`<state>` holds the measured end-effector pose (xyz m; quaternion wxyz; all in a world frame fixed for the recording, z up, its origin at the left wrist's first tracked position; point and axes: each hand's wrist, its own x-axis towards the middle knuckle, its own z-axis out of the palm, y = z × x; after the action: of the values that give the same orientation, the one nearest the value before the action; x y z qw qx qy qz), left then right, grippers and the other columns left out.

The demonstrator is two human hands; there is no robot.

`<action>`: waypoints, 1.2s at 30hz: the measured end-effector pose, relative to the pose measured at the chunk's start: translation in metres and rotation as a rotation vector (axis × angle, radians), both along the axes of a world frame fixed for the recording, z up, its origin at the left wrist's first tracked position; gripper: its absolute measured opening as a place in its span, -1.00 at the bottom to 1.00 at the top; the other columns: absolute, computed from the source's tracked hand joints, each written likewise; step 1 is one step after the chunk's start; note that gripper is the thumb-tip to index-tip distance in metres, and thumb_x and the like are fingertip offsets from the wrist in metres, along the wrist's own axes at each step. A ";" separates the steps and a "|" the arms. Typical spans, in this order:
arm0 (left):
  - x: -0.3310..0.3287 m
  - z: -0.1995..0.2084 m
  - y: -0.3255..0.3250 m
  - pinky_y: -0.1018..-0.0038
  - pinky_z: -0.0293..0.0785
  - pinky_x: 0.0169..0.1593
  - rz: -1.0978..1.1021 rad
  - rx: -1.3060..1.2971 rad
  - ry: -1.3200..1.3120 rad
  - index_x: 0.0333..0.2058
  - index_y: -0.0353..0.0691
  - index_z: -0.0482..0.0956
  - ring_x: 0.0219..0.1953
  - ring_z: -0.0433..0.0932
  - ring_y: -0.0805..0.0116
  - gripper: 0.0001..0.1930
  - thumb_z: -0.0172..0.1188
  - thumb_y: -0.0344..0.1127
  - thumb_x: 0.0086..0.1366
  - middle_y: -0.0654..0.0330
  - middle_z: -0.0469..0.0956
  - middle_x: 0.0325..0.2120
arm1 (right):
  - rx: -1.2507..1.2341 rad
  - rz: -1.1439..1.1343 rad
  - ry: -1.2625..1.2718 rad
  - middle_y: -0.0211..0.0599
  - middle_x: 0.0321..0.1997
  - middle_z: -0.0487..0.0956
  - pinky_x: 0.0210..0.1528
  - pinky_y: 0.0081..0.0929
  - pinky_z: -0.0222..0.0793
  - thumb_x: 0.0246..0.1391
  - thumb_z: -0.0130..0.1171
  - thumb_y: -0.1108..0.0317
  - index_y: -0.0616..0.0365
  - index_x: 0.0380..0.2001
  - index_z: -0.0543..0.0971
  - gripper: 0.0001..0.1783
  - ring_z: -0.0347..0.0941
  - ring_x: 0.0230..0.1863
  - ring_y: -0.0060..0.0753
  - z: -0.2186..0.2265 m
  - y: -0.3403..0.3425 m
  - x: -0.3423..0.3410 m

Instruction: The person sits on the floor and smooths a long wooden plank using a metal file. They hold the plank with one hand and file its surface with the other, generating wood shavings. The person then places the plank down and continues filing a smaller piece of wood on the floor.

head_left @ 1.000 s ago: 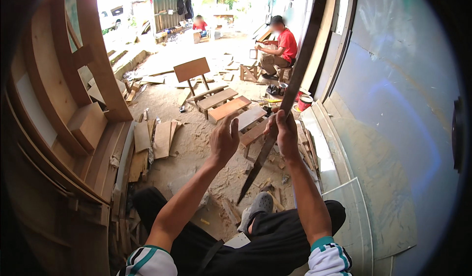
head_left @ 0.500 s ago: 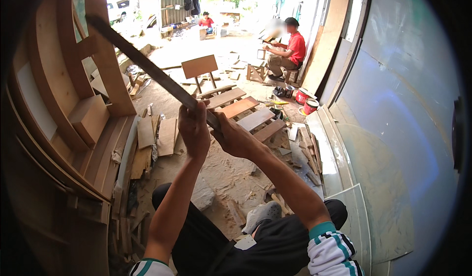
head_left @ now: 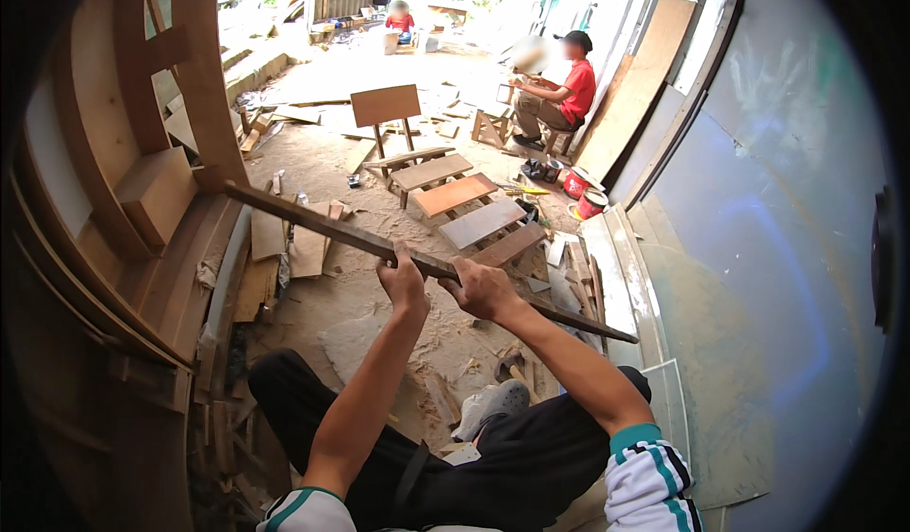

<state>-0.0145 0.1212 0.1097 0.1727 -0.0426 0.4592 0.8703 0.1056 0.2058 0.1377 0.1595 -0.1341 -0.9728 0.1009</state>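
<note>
Head view, near to far: past a grey clog (head_left: 493, 407) on the sandy floor (head_left: 365, 314), holds a long dark bar (head_left: 434, 266) clear of the ground, slanting from upper left to lower right. With the left hand (head_left: 404, 281), grips near the middle, fingers wrapped round; with the right hand (head_left: 482, 288), clasps just beside, closed and not spread. Cannot tell how hard. To handle this well, best keep both wrists firm, turn slowly and watch each tip: seemingly near the wooden frame (head_left: 213, 106) along the floor's left edge and over the pale boards (head_left: 618, 271) along the right edge, though cannot tell whether touching. Perhaps widen the hold for steadier balance. Beyond, see a row of flat panels (head_left: 455, 194) about mid-floor; farther, red tins (head_left: 592, 202) toward the right edge, then a seated person (head_left: 578, 87) in red.
</note>
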 end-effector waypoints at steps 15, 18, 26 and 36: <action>0.004 -0.059 -0.008 0.03 0.65 -0.10 -0.347 0.135 -0.428 -0.04 -0.43 0.26 -0.17 0.57 0.02 -0.62 -0.10 -0.15 0.47 -0.07 0.43 -0.17 | 0.268 0.147 0.166 -0.32 -0.26 0.60 -0.21 -0.26 0.46 0.10 0.23 0.19 0.08 -0.18 0.63 -0.73 0.56 -0.26 -0.20 -0.014 -0.014 0.026; 0.005 -0.055 -0.013 0.03 0.65 -0.06 -0.368 0.168 -0.420 0.00 -0.45 0.24 -0.11 0.56 -0.03 -0.59 -0.15 -0.13 0.48 -0.12 0.43 -0.12 | 0.356 0.226 0.304 -0.38 -0.28 0.59 -0.20 -0.33 0.42 0.01 0.31 0.27 0.07 -0.31 0.64 -0.82 0.53 -0.26 -0.29 -0.012 -0.016 0.025; -0.015 -0.063 -0.024 0.16 0.69 -0.24 -0.317 0.182 -0.406 -0.08 -0.43 0.30 -0.26 0.62 0.08 -0.58 -0.01 -0.08 0.43 -0.06 0.47 -0.19 | 0.469 0.315 0.369 -0.40 -0.28 0.57 -0.25 -0.36 0.38 0.07 0.22 0.29 0.10 -0.42 0.53 -0.86 0.50 -0.21 -0.34 -0.014 -0.021 0.003; -0.014 -0.066 -0.027 0.10 0.68 -0.18 -0.256 0.048 -0.393 -0.03 -0.44 0.28 -0.19 0.60 0.04 -0.55 -0.07 -0.06 0.45 -0.10 0.46 -0.14 | 0.556 0.265 0.101 -0.19 -0.04 0.48 -0.10 -0.29 0.35 0.15 0.13 0.13 0.15 -0.32 0.50 -0.71 0.39 0.05 -0.19 -0.037 -0.024 -0.003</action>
<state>-0.0288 0.0943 0.0435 0.3689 -0.1486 0.3975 0.8270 0.1029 0.1818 0.1010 0.2238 0.0477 -0.9630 -0.1424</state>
